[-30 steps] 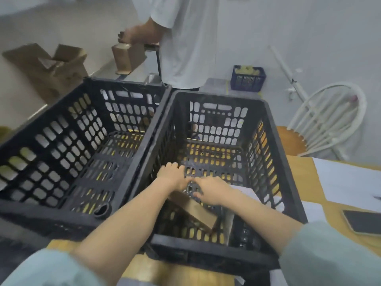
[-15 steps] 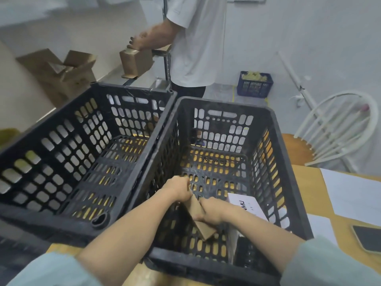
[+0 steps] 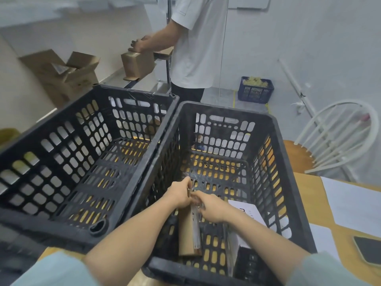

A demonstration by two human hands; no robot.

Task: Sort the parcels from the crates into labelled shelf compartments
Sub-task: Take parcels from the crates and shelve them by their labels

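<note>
The fingers (image 3: 186,183) of the left hand (image 3: 179,194) are curled together over the top edge of a flat brown cardboard parcel (image 3: 188,232). The right hand (image 3: 211,207) meets it from the other side, its fingers bent and clamped on the same top edge, so the two hands touch just below the centre of the frame. A clear strip runs down the right side of the parcel. The parcel stands on its long edge, tilted slightly, with its lower end near the front wall of the right crate (image 3: 226,109), at lower centre. Both forearms reach in over that front wall, and pale blue-green sleeves show at the bottom corners.

Just right of the hands, a white parcel (image 3: 247,212) with dark print lies against the side of the same crate. Something dark sits in the near right corner of the crate, but I cannot tell what it is.

The left crate (image 3: 134,92), black and slotted like the other, touches it side by side and fills the left of the frame. A black ring (image 3: 98,226) lies on its floor near the front.

Both crates stand on a wooden table (image 3: 307,188). At the right edge the table holds white sheets of paper (image 3: 354,207) and a dark phone (image 3: 369,251).

At top centre, a second person (image 3: 198,38) in a white shirt holds a brown box (image 3: 137,65) on a shelf. An open carton (image 3: 66,75) sits at upper left, and a blue basket (image 3: 255,90) and a white chair (image 3: 338,141) are at right.
</note>
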